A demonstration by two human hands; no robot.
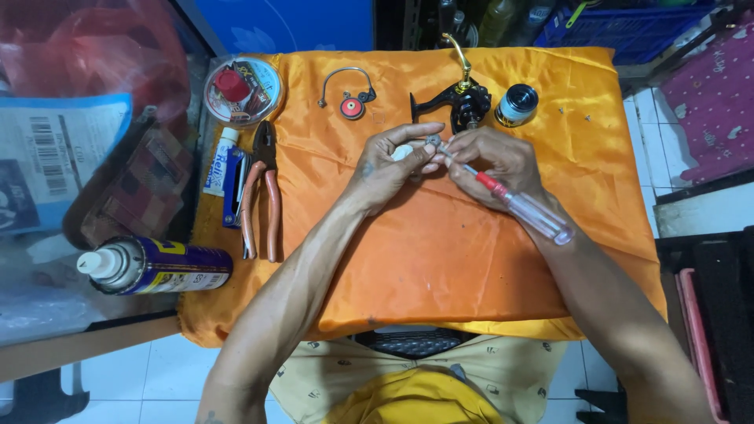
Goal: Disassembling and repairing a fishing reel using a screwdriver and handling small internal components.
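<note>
Pinched in my left hand (390,163) was a small metal part (431,141), held above the orange cloth (440,251). My right hand (491,161) gripped a clear-handled screwdriver (518,204), its tip touching that part, near the black reel body (465,104).

I held a small grey metal part (432,141) at my screwdriver's (518,202) tip, its clear handle pointing toward four o'clock.

Orange cloth (440,259), red-and-clear screwdriver (522,206), orange-handled pliers (261,200), purple spray can (157,267)
</note>
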